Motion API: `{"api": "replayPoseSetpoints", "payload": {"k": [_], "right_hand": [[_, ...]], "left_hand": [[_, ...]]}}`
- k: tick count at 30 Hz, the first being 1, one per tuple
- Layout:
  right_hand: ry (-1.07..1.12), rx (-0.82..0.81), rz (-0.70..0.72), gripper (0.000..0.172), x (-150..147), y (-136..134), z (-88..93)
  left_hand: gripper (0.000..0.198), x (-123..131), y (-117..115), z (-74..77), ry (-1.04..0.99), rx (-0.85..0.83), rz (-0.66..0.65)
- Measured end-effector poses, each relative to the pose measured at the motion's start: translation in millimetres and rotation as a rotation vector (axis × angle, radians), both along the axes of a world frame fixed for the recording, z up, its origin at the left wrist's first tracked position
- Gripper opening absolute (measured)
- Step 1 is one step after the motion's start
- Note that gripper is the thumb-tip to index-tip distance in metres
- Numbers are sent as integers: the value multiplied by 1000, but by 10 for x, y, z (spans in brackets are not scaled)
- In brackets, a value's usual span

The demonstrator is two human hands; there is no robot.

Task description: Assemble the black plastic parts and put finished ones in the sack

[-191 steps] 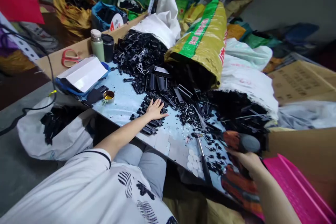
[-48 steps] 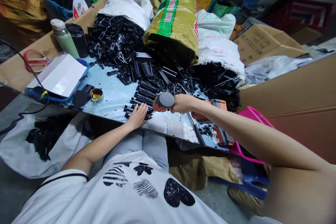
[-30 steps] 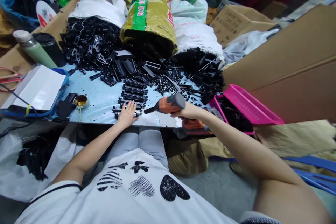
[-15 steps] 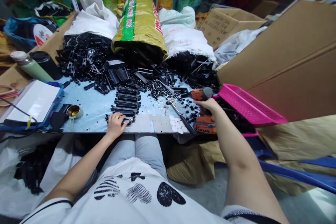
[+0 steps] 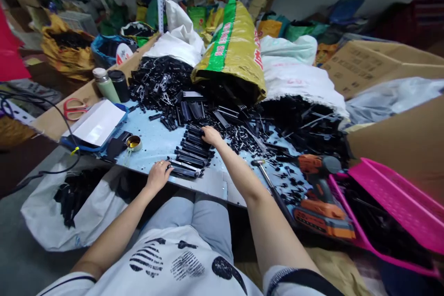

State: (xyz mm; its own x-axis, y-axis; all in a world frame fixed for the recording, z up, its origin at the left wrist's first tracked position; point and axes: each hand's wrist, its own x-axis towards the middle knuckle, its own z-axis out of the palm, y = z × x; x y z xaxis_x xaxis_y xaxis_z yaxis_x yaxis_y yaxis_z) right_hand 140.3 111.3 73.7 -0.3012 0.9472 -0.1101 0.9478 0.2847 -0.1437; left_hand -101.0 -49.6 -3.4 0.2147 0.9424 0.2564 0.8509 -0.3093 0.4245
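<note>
A row of black plastic strips lies side by side on the pale blue table. My left hand rests at the near end of the row, fingers curled onto the closest strip. My right hand reaches to the far end of the row, fingers bent down onto the strips there. An orange cordless drill stands on the table to the right, apart from both hands. A hammer lies beside it.
Heaps of black plastic parts spill from white and yellow-green sacks at the back. A white box, small brass cup, two flasks and red scissors sit left. A pink basket is right.
My right hand has let go of the drill, which now stands on the table at right, and has moved left onto the far end of the strip row. My left hand stays at the near end.
</note>
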Motion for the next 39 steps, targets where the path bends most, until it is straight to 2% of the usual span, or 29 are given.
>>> {"api": "replayPoseSetpoints", "payload": {"k": [3,6,9,13,17,21,24,27,29,31,33,35,37,39], "right_hand": [[102,21,13,38,29,-22,-92],[475,-22,-5,42,208,-322,-150],[861,-153,-97,48,332,-748,-130],[1248,-365,-66,59,293,-1228,-43],[1529,-351,-214,42,158,-1467,-57],[1688,-383,-260,42,106,-1534,-140],[1722,-408,-279,42,145,-1517,-230],[1642,-339,-248,43,277,-1415,-333],[1488,-225,-166,43,413,-1288,-379],[1232,-154,-47,41,547,-1113,-389],[943,-123,37,38,622,-889,-364],[686,-46,72,34,600,-620,-327],[462,59,101,33,489,-325,-304],[264,75,147,36,351,-39,-301]], "left_hand": [[21,-28,20,-3,-128,-22,-25],[22,-14,64,103,-351,-72,46],[26,35,154,329,-609,-190,130],[32,102,271,667,-826,-245,174],[31,161,271,953,-875,-207,255],[29,247,166,1228,-832,-94,251],[27,344,146,1346,-776,-25,220],[28,448,324,1244,-719,0,167],[28,499,546,1037,-672,5,100],[25,522,773,777,-600,-28,23],[23,524,905,544,-473,-82,-16],[27,534,875,398,-385,-61,26],[31,580,679,348,-437,-48,111],[32,666,384,353,-628,-235,155]]}}
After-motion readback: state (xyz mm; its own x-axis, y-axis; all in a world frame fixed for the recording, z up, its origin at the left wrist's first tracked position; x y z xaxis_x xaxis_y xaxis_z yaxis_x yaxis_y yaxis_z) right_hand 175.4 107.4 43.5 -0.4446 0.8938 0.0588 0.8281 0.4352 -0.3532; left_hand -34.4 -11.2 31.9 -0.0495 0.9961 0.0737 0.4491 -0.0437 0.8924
